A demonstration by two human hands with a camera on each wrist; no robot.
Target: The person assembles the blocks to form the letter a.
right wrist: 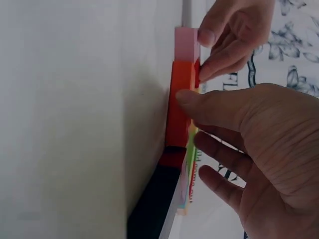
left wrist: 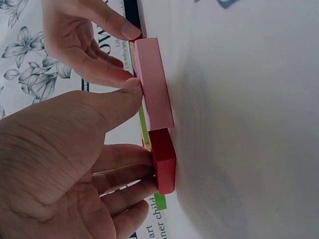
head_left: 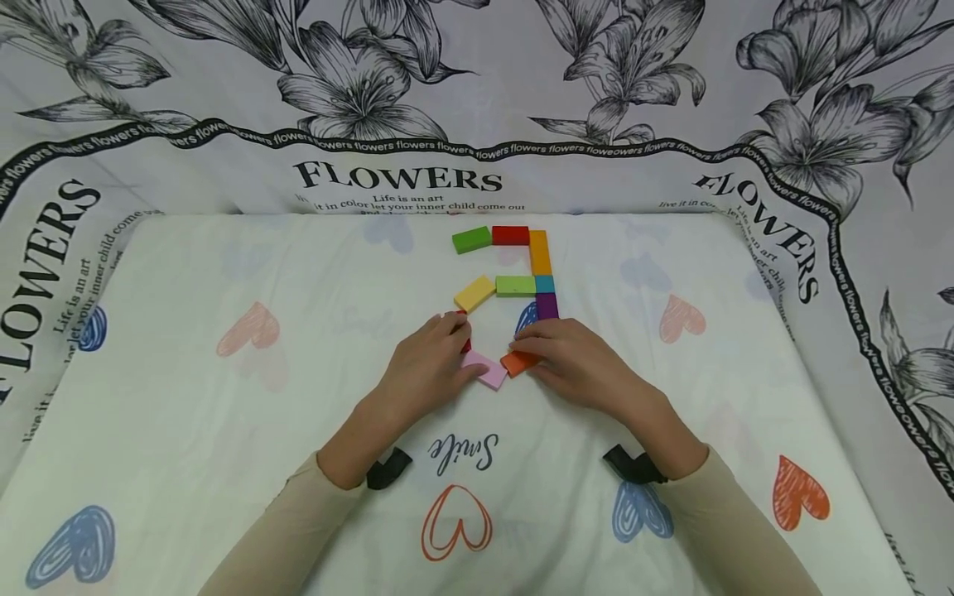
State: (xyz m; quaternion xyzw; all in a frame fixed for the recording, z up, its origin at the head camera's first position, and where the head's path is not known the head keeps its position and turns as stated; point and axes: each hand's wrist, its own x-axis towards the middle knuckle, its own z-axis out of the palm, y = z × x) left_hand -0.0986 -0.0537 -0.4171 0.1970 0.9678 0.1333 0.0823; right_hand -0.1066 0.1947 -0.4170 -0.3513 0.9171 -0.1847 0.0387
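Flat coloured blocks lie end to end on the white cloth, shaped like a 3 or a backward E. My left hand [head_left: 425, 360] lies at the near left end, its thumb touching a pink block [left wrist: 153, 84] and its fingertips against a red block [left wrist: 164, 164]. On the near right, my right hand [head_left: 577, 360] pinches an orange block [right wrist: 180, 104], thumb on its near face and index finger behind. The orange block's end meets the pink one. A dark block [right wrist: 154, 199] runs on from it, hidden under the right hand in the head view.
Farther along the figure are a green block [head_left: 472, 240], a red one [head_left: 510, 236], an amber one [head_left: 540, 252], a light green one [head_left: 516, 286], a yellow one [head_left: 474, 294], a teal one [head_left: 545, 284] and a purple one [head_left: 547, 305]. The cloth [head_left: 171, 430] has printed hearts and lettering.
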